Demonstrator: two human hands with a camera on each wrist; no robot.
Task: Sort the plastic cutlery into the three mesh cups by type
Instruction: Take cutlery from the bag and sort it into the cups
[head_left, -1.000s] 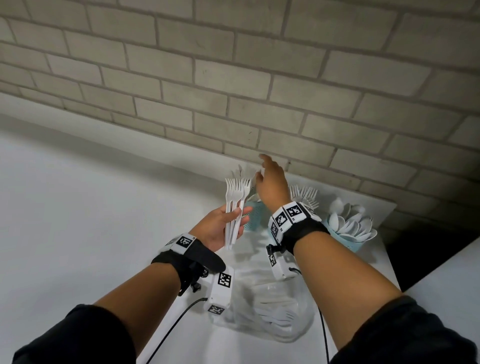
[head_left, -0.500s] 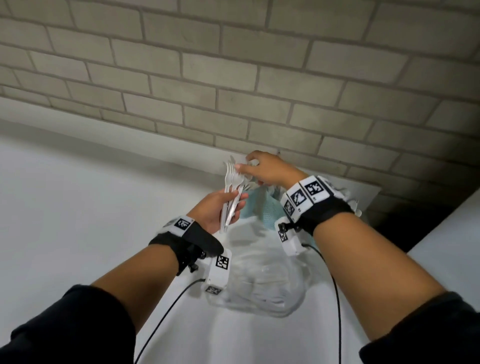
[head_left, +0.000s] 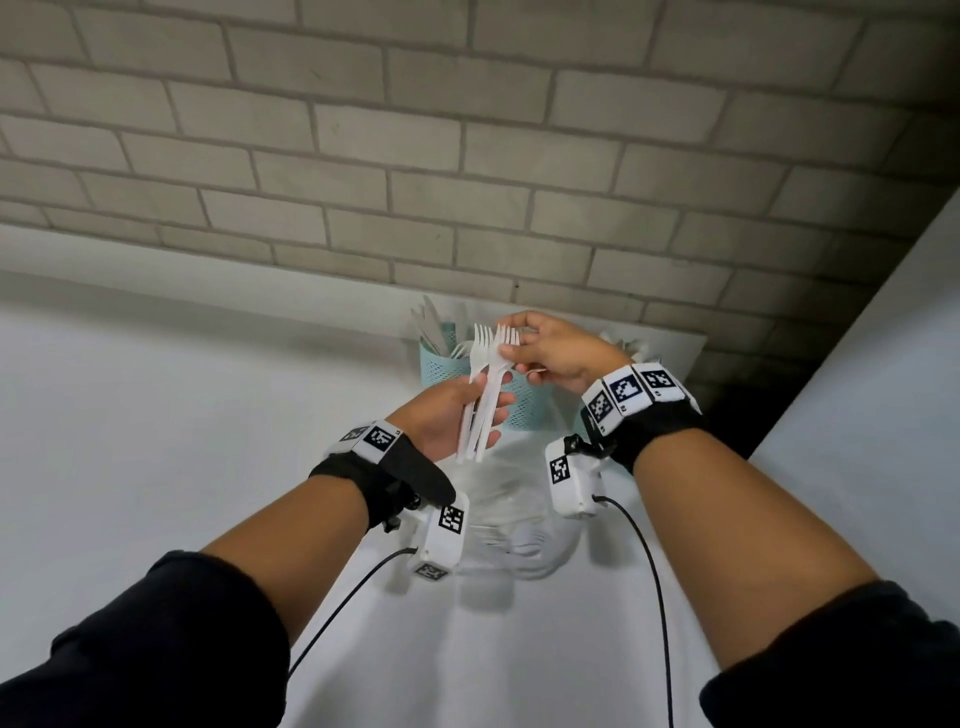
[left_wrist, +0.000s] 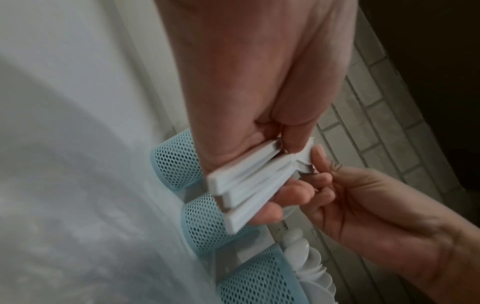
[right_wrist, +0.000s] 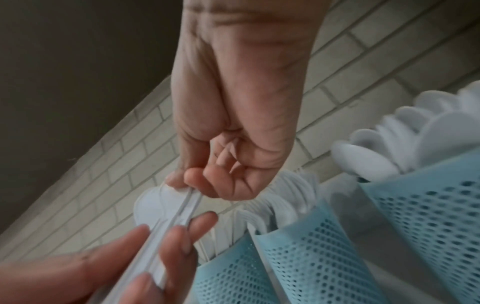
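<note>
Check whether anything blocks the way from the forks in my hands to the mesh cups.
Nothing visible does. The forks, gripped by the left hand and pinched near the tines by the right hand, sit just in front of the mesh cups, with only open air between.

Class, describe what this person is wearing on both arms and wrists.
Both forearms emerge from pushed-up dark sleeves. Each wrist carries a black strap edged with white blocks printed with black square markers, plus a white camera box trailing a thin black cable.

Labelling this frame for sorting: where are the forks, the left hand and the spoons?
forks (head_left: 485, 400), head view, handles.
left hand (head_left: 441, 421), head view, palm.
spoons (right_wrist: 405, 131), right wrist view, bowls.
</note>
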